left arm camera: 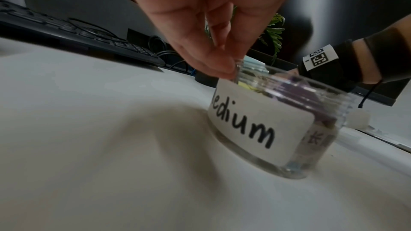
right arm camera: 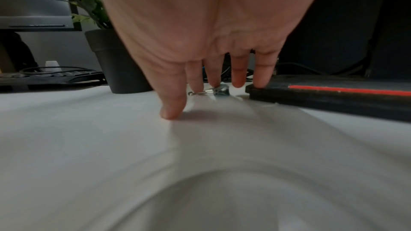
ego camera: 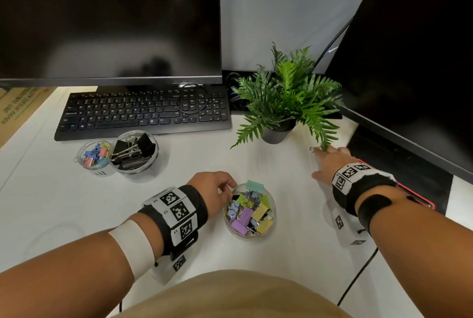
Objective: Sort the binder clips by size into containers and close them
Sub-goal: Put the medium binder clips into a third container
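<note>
A clear jar labelled "Medium" [left arm camera: 255, 126], open and full of pastel binder clips, stands on the white table near me [ego camera: 249, 211]. My left hand [ego camera: 229, 187] pinches its rim on the left side, fingertips [left arm camera: 224, 69] on the glass edge. A small jar [ego camera: 93, 155] of tiny coloured clips and a wider jar [ego camera: 134, 151] of big black clips stand open by the keyboard. My right hand [ego camera: 323, 161] reaches under the plant's fronds with straight fingers. One fingertip touches a small loose clip [right arm camera: 219, 90], whose wire handle shows in the head view [ego camera: 312, 149]. The thumb [right arm camera: 171, 113] rests on the table.
A potted fern [ego camera: 279, 102] stands just left of my right hand, its dark pot [right arm camera: 118, 62] close by. A black monitor base with a red stripe [right arm camera: 347, 94] lies to the right. The keyboard [ego camera: 143, 112] and two monitors stand at the back.
</note>
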Demonstrator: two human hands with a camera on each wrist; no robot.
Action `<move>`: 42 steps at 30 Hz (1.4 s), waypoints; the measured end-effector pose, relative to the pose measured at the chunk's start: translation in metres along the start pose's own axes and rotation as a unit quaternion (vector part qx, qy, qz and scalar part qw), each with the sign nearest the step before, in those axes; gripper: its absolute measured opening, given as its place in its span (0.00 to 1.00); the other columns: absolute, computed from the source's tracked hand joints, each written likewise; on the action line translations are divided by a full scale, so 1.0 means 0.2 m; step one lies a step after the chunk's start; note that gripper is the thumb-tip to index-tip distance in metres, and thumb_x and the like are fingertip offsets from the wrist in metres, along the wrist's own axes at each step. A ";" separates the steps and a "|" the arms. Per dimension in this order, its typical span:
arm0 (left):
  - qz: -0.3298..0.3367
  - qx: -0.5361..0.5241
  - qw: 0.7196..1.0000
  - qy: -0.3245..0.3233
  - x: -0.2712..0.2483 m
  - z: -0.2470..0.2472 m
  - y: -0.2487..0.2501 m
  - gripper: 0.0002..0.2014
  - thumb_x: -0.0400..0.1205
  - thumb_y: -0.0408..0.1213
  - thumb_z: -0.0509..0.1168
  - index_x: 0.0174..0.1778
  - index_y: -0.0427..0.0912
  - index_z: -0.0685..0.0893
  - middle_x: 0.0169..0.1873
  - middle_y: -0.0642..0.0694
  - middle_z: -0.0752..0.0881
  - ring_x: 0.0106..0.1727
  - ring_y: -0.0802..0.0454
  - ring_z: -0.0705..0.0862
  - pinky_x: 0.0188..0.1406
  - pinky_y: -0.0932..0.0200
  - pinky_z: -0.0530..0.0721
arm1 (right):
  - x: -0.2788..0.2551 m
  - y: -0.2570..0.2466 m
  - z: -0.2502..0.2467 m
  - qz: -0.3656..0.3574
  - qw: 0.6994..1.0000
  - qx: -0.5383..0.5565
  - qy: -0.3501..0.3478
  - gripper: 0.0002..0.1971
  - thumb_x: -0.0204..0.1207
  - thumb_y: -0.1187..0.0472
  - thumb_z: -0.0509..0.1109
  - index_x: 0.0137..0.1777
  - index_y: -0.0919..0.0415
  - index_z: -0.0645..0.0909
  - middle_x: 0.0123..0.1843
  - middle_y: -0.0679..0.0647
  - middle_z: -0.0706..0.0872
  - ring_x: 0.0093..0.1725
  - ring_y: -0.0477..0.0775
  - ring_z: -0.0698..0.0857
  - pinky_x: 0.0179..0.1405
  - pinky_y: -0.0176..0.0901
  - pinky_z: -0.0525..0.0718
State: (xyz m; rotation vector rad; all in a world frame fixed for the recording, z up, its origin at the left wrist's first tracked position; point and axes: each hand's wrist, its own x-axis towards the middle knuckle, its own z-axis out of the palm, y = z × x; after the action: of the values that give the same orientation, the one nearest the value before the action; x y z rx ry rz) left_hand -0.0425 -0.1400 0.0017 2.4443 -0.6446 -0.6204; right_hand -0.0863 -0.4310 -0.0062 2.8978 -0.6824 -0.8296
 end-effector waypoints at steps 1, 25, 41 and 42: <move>-0.001 0.000 1.000 -0.002 0.00 0.00 0.00 0.10 0.81 0.35 0.63 0.55 0.47 0.86 0.42 0.50 0.86 0.40 0.54 0.79 0.51 0.63 0.79 | -0.01 0.00 0.00 -0.004 1.000 0.000 0.006 0.34 0.77 0.47 0.66 0.81 0.48 0.57 0.78 0.53 0.64 0.74 0.61 0.66 0.67 0.57 0.74; -0.013 0.019 1.000 0.012 -0.04 0.01 0.00 0.12 0.81 0.36 0.63 0.58 0.48 0.84 0.46 0.50 0.86 0.42 0.55 0.77 0.52 0.66 0.76 | -0.55 -0.40 -0.03 -0.221 0.926 0.280 0.120 0.05 0.71 0.55 0.74 0.42 0.51 0.80 0.46 0.48 0.79 0.41 0.48 0.79 0.45 0.37 0.79; -0.077 0.011 0.996 0.042 -0.19 0.01 0.00 0.09 0.81 0.38 0.64 0.55 0.48 0.85 0.41 0.53 0.82 0.40 0.55 0.79 0.47 0.66 0.76 | -0.61 -0.51 0.11 -0.359 0.932 0.026 0.048 0.24 0.84 0.56 0.54 0.80 0.45 0.61 0.83 0.42 0.60 0.81 0.54 0.56 0.79 0.52 0.56; -0.088 -0.001 0.995 0.042 -0.20 0.01 0.00 0.08 0.81 0.37 0.64 0.55 0.47 0.85 0.41 0.51 0.83 0.38 0.54 0.80 0.47 0.65 0.79 | -0.61 -0.51 0.11 -0.357 0.932 0.044 0.051 0.23 0.84 0.56 0.55 0.79 0.46 0.63 0.82 0.43 0.62 0.80 0.55 0.58 0.78 0.51 0.57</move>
State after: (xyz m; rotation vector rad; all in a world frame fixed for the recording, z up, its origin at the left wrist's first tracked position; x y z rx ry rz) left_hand -0.0748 -0.1182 0.0121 2.5276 -0.3973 -0.5829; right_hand -0.1497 -0.2859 0.0188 3.2519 0.3970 -0.6778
